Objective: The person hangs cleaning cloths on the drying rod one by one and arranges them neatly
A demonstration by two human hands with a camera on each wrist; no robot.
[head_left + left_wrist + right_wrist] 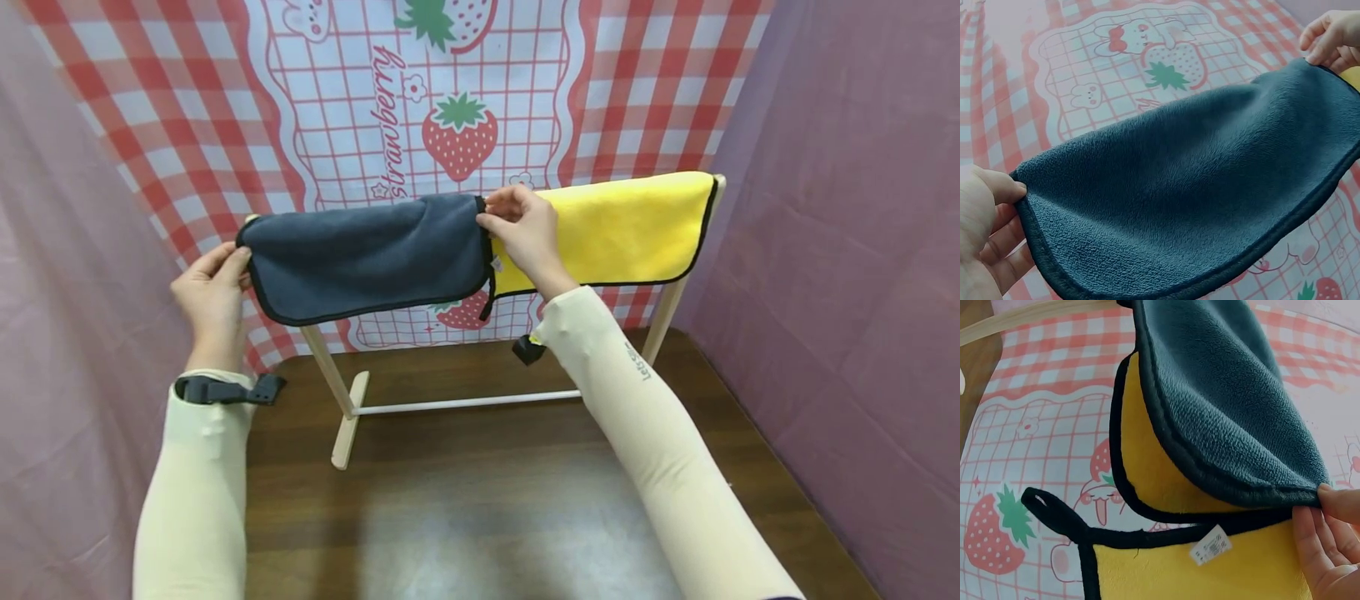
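Observation:
A dark blue-grey towel (pixel 367 258) with black edging drapes over the top of a wooden rack. My left hand (pixel 213 287) pinches its left edge near the fold between thumb and fingers. At the towel's right upper edge, my right hand (pixel 528 229) pinches the black border. Fabric sags a little between the two hands in the left wrist view. Beside it, to the right, hangs a yellow towel (pixel 637 233), also black-edged, with a hanging loop (pixel 1054 512) and a small white tag (pixel 1210 545). The right wrist view shows a yellow underside (pixel 1147 469) behind the blue-grey face.
The rack has wooden legs (pixel 327 371), a foot (pixel 350 421) and a white lower bar (pixel 465 403). It stands on a brown wooden tabletop (pixel 465 508). Behind hangs a strawberry-print checked cloth (pixel 645 92), with pinkish curtains (pixel 832 250) at both sides.

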